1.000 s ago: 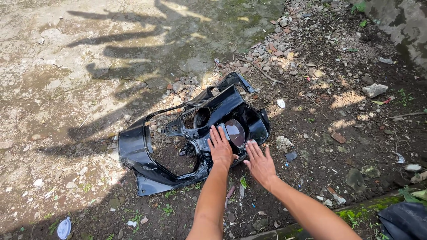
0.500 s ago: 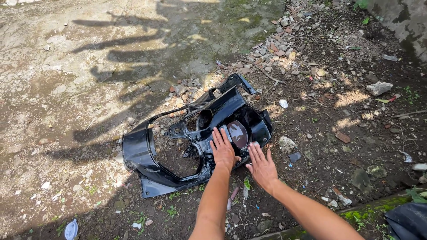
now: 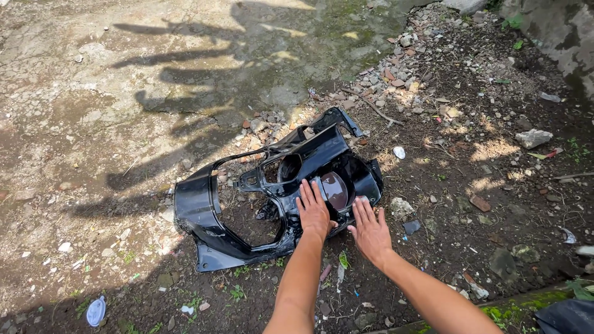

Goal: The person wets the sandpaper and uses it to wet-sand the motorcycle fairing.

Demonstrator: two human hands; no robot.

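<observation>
A person's two bare hands pressed flat on a glossy black plastic motorbike body panel that lay on bare, stony ground, roughly mid-patch, where pale hard-packed earth met darker soil. The left hand rested palm down, fingers spread wide and gripping nothing, on the panel's moulded middle, just beside a round dark reddish-brown recess. The right hand lay equally open and flat, its fingertips touching the panel's near right edge, its palm over the dirt. The two hands sat close together but apart.

The panel was a broken, curved shell with a large open cut-out on its left side, through which soil showed. A pile of small grey and reddish stones lay beyond the panel, toward the far edge of the ground. A pale angular rock sat well apart to the right, and a small white scrap lay near the panel's far right corner. A round bluish plastic lid rested near the bottom left corner. Long shadows crossed the pale earth.
</observation>
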